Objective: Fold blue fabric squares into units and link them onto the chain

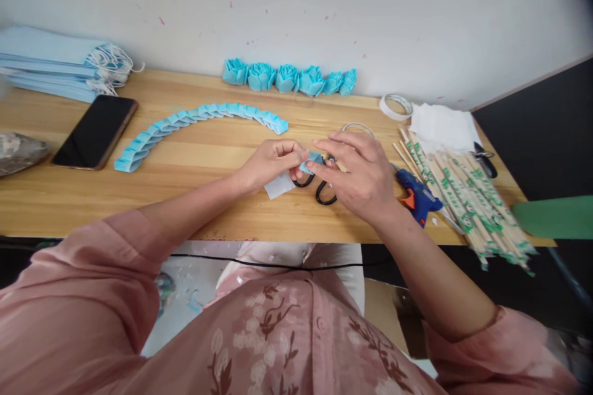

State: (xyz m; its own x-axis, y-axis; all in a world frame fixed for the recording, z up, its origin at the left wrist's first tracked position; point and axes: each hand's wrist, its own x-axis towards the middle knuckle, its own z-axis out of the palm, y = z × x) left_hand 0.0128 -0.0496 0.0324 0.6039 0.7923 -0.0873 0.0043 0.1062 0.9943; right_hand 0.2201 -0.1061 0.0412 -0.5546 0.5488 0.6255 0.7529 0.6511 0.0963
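My left hand [282, 162] pinches a small light-blue folded piece [311, 162], thin like paper or fabric, between thumb and fingertips. My right hand [356, 173] comes at it from the other side. Its thumb touches the piece, while the index and other fingers are spread apart above. Under the hands lie black-handled scissors [326, 200], their blades mostly hidden. A pale flat square [279, 186] rests on the table below my left hand. Beyond it curves a chain of folded light-blue pieces [194, 116].
A row of blue folded flowers [287, 78] stands along the wall. Leftward are a phone [96, 133] and a stack of light-blue sheets with white cords [50, 62]. Rightward are a tape roll [396, 107], a blue glue gun [419, 197], wrapped chopsticks [477, 197] and white tissue [445, 126].
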